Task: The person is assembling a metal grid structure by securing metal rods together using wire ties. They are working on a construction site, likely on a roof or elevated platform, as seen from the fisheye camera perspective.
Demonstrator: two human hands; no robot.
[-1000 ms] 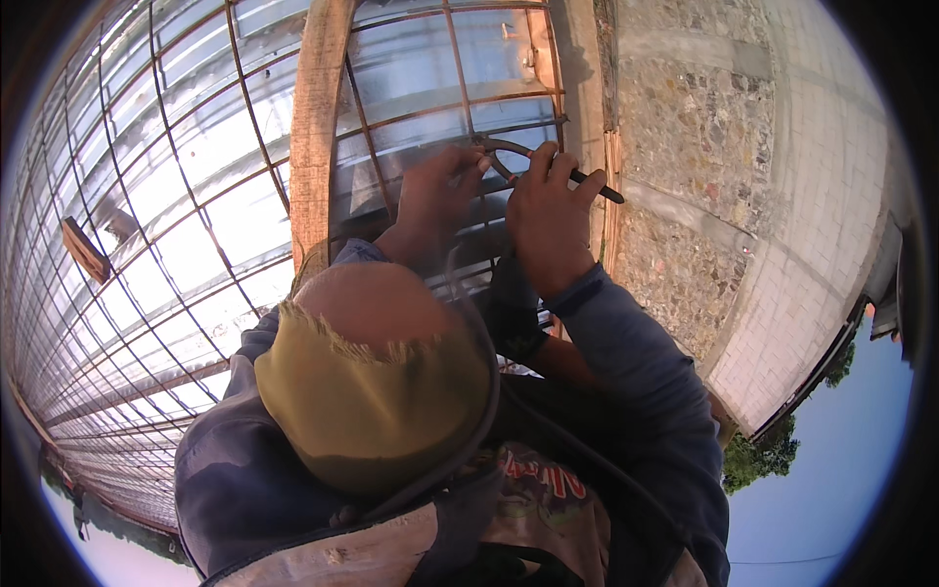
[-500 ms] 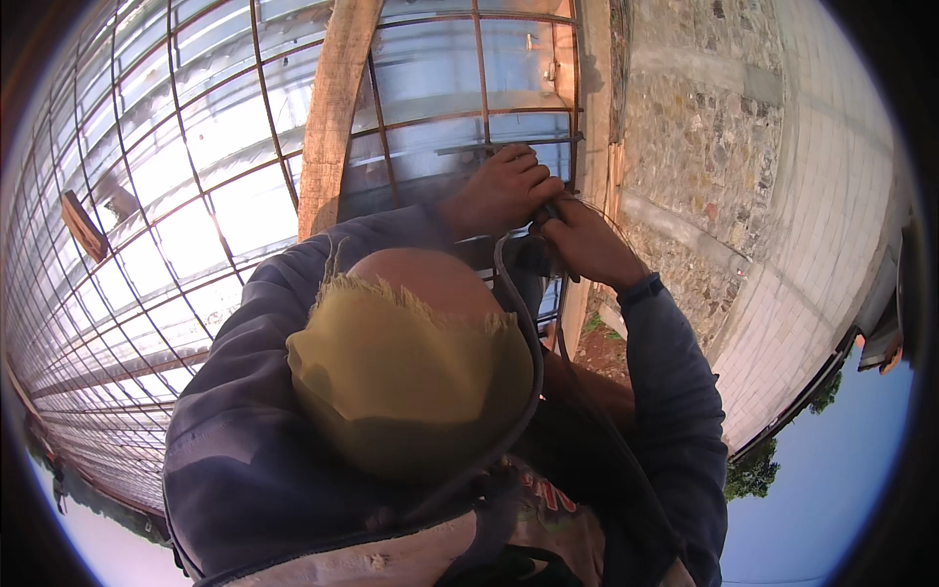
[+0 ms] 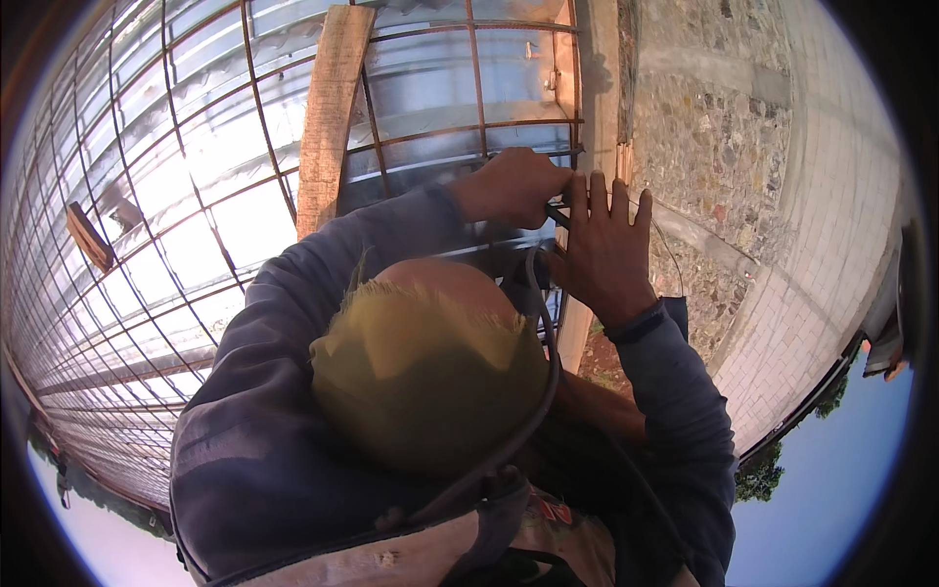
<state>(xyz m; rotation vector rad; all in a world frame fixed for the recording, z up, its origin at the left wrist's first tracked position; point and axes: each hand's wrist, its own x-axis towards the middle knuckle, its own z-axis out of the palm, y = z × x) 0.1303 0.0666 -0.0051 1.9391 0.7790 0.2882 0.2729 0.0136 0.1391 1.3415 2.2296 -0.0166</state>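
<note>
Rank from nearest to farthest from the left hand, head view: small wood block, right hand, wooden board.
1. Right hand, close on the right
2. Wooden board, to the left
3. Small wood block, at the far left

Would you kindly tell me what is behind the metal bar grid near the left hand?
Behind the metal bar grid, bluish sheeting shows through the openings; what the left hand and its sleeve cover cannot be seen.
</note>
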